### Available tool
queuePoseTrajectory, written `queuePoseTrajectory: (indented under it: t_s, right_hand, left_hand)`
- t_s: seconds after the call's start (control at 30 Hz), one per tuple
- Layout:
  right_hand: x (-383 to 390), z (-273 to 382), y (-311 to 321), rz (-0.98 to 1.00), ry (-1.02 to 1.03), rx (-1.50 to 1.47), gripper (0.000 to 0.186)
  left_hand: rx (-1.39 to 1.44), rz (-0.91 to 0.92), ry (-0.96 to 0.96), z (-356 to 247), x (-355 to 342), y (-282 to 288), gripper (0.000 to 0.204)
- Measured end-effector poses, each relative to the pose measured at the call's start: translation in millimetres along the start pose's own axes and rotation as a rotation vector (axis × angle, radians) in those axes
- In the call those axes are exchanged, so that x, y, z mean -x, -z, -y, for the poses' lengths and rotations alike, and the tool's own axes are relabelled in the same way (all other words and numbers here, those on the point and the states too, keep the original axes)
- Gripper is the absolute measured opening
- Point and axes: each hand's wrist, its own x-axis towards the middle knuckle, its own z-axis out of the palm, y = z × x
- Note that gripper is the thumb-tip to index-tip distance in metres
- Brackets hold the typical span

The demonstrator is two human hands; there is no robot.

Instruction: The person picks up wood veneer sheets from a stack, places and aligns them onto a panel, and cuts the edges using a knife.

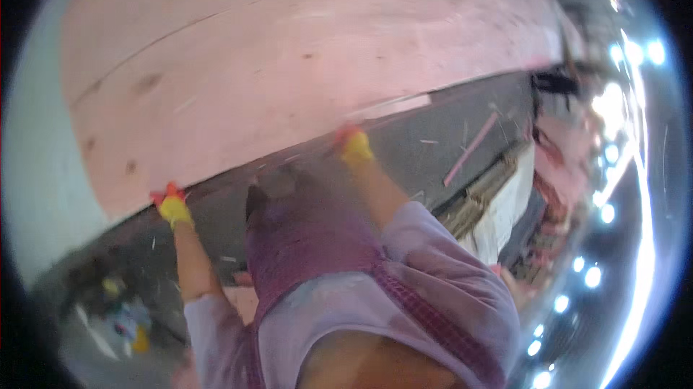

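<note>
A broad, pale pinkish wood sheet point(310, 57) with dark knots and a long crack fills the upper part of the view. At its near edge on the left, my left hand point(173, 207), in a yellow glove with red fingers, is closed on the border, its fingertips over the wood. Farther right, my right hand point(354, 145), gloved alike, is at the same edge, next to the left end of a pale narrow strip point(393, 106). Motion smears its fingers, so I cannot tell whether it grips the sheet or the strip.
On the grey floor point(404, 154) lie a thin pink strip point(471, 149) and scattered splinters. A stack of wood sheets point(494, 201) stands to my right. Blurred coloured litter point(130, 324) is at lower left, and a pale surface point(43, 136) borders the sheet's left side.
</note>
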Motion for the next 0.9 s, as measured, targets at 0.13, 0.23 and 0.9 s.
queuePoseTrajectory:
  t_s: [0.13,0.23,0.9]
  right_hand:
    - [-17.1,-5.9,38.1,-0.105,0.149,0.130,0.014]
    - [-3.7,9.1,10.6,-0.301,0.069,-0.001,0.013]
    - [-46.9,55.1,6.5,0.242,-0.292,0.583,0.020]
  left_hand:
    - [-0.377,-0.092,-0.020,16.0,-7.9,-18.7,0.087]
    - [-0.478,-0.112,-0.062,21.8,-0.8,-26.1,0.090]
    - [-0.918,-0.299,-0.415,44.2,-31.2,19.0,0.029]
